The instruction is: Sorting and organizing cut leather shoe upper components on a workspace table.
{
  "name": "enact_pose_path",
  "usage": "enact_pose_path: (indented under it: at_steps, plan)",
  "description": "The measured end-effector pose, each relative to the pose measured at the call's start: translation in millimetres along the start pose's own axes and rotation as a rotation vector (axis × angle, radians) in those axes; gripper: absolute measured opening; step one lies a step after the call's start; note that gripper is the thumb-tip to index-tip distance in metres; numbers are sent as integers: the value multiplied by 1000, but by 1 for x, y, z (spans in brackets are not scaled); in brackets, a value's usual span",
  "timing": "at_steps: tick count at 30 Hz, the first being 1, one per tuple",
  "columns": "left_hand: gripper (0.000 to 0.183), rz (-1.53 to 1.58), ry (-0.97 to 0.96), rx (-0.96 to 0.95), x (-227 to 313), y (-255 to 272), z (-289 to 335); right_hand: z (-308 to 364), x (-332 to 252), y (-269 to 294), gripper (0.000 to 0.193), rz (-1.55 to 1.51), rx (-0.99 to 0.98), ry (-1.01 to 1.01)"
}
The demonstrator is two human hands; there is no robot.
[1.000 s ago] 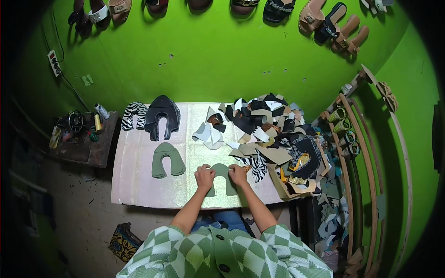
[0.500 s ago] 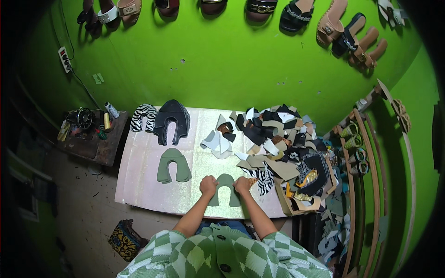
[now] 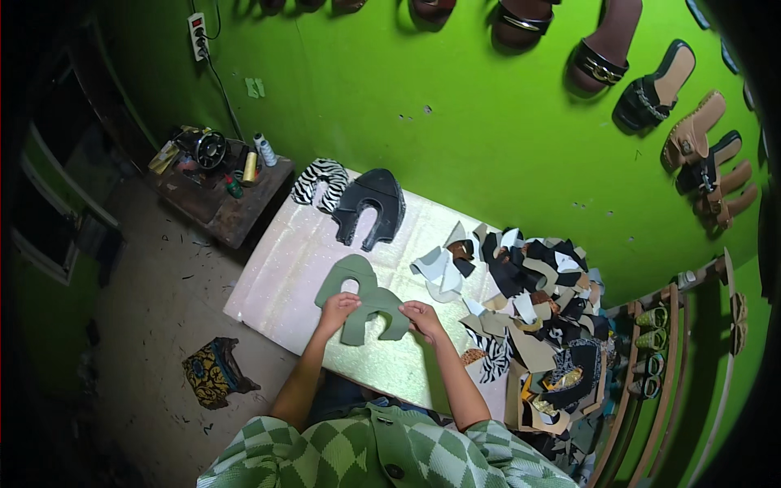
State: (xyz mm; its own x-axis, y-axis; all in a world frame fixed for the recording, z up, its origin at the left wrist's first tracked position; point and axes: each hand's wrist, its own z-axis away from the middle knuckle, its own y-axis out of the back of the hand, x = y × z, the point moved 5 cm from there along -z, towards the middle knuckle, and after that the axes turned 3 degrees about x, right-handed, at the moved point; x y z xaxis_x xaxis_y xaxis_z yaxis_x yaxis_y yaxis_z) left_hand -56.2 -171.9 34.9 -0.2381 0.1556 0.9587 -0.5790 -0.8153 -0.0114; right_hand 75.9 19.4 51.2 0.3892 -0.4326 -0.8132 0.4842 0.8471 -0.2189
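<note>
Both hands pinch a green U-shaped shoe upper piece by its sides, with its open end toward me. My left hand closes on its left side, and my right hand grips the right side. Partly behind the held piece and my left hand lies a stack of matching green upper pieces. Farther back on the table are black U-shaped upper pieces in a pile. Beside them sit zebra-print upper pieces.
Material scraps heap on the right of the white table, with a cardboard box by its right edge. A sewing machine stands on a small side table at left. Sandals hang on the green wall; a patterned bag lies on the floor.
The held green piece has moved left and away from me, from the table's front area to the green stack, partly overlapping it. My view has turned left.
</note>
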Motion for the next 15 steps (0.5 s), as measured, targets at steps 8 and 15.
enact_pose_path:
  at_steps: [8, 15]
  plan:
    - [17, -197, -123, -1, 8, 68, -73, -75, 11, -55, 17, -39, 249, 149]
    - [16, -324, -173, -51, -1, 77, -107, -95, 27, -68, 14, -20, 537, 290]
